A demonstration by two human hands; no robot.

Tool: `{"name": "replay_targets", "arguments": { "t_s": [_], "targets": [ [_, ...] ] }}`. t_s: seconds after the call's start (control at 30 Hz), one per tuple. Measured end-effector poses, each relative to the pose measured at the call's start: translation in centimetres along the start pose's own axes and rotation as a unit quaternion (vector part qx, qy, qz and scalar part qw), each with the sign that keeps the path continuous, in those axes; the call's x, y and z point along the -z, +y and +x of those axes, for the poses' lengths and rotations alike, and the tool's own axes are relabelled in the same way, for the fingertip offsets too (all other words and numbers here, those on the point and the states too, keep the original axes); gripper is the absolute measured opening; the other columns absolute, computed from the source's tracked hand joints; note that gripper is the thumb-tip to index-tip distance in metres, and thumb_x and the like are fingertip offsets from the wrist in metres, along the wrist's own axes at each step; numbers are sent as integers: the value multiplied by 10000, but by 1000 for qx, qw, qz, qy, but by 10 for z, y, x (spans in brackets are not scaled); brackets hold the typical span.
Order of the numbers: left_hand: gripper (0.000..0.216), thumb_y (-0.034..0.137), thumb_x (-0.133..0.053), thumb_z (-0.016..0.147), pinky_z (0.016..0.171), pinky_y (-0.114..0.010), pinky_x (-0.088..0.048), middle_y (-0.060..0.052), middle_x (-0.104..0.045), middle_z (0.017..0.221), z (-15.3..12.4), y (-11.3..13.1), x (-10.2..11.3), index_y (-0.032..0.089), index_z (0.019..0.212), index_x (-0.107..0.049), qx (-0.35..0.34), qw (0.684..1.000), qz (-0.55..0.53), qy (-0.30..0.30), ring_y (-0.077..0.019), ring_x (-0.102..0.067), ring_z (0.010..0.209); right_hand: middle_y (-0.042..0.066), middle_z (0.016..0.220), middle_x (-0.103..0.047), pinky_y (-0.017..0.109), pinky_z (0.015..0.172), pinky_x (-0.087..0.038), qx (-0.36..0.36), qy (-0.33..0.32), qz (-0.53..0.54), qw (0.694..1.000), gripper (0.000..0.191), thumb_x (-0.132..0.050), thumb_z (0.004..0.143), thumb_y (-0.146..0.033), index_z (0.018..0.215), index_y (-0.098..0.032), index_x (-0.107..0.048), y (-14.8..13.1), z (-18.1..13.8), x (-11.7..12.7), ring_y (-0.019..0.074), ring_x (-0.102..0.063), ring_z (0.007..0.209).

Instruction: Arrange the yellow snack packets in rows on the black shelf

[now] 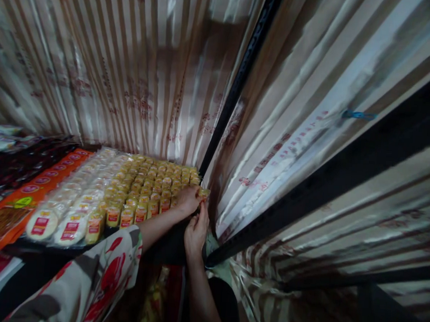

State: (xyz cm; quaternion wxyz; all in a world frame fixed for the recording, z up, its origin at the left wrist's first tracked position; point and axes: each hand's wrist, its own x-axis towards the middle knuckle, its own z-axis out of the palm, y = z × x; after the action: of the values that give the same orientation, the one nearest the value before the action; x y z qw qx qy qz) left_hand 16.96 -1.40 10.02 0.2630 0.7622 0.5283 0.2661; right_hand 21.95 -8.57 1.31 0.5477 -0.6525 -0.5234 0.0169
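A small yellow-wrapped snack packet (204,193) is held up at the right end of the display, close to the dark post. My left hand (188,200) reaches across from a flower-print sleeve, its fingers closed on the packet's left side. From below, my right hand (196,230) has its fingers together, with the tips pinching the packet's lower edge. Just left of my hands stand rows of similar yellow packets (141,212) with red and orange labels, set closely side by side. Part of the nearest rows is hidden behind my left hand and forearm.
Left of the packets lie clear-wrapped round white cakes (71,228), then an orange package (24,195) and dark packages (11,173). A dark metal post (232,100) and striped plastic sheeting (150,82) border the shelf. More yellow packets (154,303) lie low in front of me.
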Motion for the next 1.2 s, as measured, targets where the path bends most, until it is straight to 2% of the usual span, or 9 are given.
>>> {"name": "replay_targets", "arguments": {
  "t_s": [0.17, 0.33, 0.53, 0.67, 0.77, 0.87, 1.0, 1.1, 1.2],
  "targets": [
    [187, 198, -517, 785, 794, -316, -448, -78, -655, 897, 3, -5, -7, 187, 928, -637, -31, 996, 84, 23, -215, -568, 914, 133, 1372, -407, 479, 1060, -279, -25, -8, 39, 999, 560, -317, 769, -98, 1323, -128, -397, 11, -1, -7, 219, -342, 1289],
    [188, 175, -545, 751, 901, -358, -400, -141, -620, 992, 4, -7, -13, 133, 897, -656, -62, 989, 128, 30, -268, -491, 1052, 130, 1323, -471, 467, 1061, -284, -42, -23, 67, 997, 544, -339, 758, -98, 1291, -125, -443, 22, -1, -14, 215, -397, 1250],
    [309, 117, -409, 821, 892, -358, -398, -116, -595, 1020, 5, -3, -12, 160, 1048, -614, -44, 988, 146, 22, -238, -473, 1043, 150, 1293, -499, 454, 1060, -277, -48, -40, 88, 994, 521, -341, 763, -127, 1266, -84, -469, 24, 1, -19, 217, -426, 1223],
    [302, 116, -422, 816, 889, -362, -400, -111, -583, 1011, 5, -4, -10, 161, 1029, -632, -43, 988, 147, 7, -250, -456, 1051, 138, 1293, -500, 457, 1055, -282, -35, -38, 92, 994, 523, -345, 761, -129, 1267, -93, -472, 24, 2, -20, 219, -413, 1232],
    [303, 111, -452, 794, 898, -359, -401, -105, -579, 1018, -1, -6, -7, 166, 1033, -629, -68, 988, 136, 12, -251, -452, 1048, 130, 1298, -494, 456, 1055, -283, -36, -38, 85, 995, 503, -346, 766, -139, 1245, -112, -497, 23, 1, -19, 218, -412, 1231],
    [343, 137, -462, 800, 931, -352, -394, -83, -561, 1106, -17, -8, 2, 203, 1114, -585, -100, 988, 106, 60, -234, -437, 1077, 126, 1324, -465, 461, 1056, -279, -38, -41, 83, 995, 496, -349, 756, -134, 1222, -126, -519, 22, 0, -19, 223, -393, 1246],
    [333, 136, -445, 809, 965, -363, -386, -72, -546, 1164, -58, -24, 26, 204, 1107, -576, -108, 980, 47, 161, -210, -436, 1107, 156, 1354, -412, 475, 1049, -282, -45, -40, 55, 997, 484, -349, 750, -135, 1196, -97, -532, 22, -2, -20, 249, -361, 1268],
    [300, 148, -434, 819, 955, -401, -388, -69, -542, 1152, -97, -55, 52, 224, 1066, -587, -55, 958, 54, 277, -216, -457, 1095, 157, 1354, -405, 470, 1055, -273, -37, -31, 33, 998, 453, -355, 754, -145, 1154, -100, -562, 22, -4, -20, 254, -352, 1273],
    [287, 198, -447, 824, 969, -445, -356, -97, -511, 1169, -136, -103, 77, 207, 1081, -576, 45, 919, 115, 376, -246, -441, 1115, 160, 1355, -400, 457, 1047, -289, -39, -21, 21, 999, 436, -357, 756, -152, 1131, -100, -571, 19, -6, -19, 257, -363, 1265]
  ]
}}
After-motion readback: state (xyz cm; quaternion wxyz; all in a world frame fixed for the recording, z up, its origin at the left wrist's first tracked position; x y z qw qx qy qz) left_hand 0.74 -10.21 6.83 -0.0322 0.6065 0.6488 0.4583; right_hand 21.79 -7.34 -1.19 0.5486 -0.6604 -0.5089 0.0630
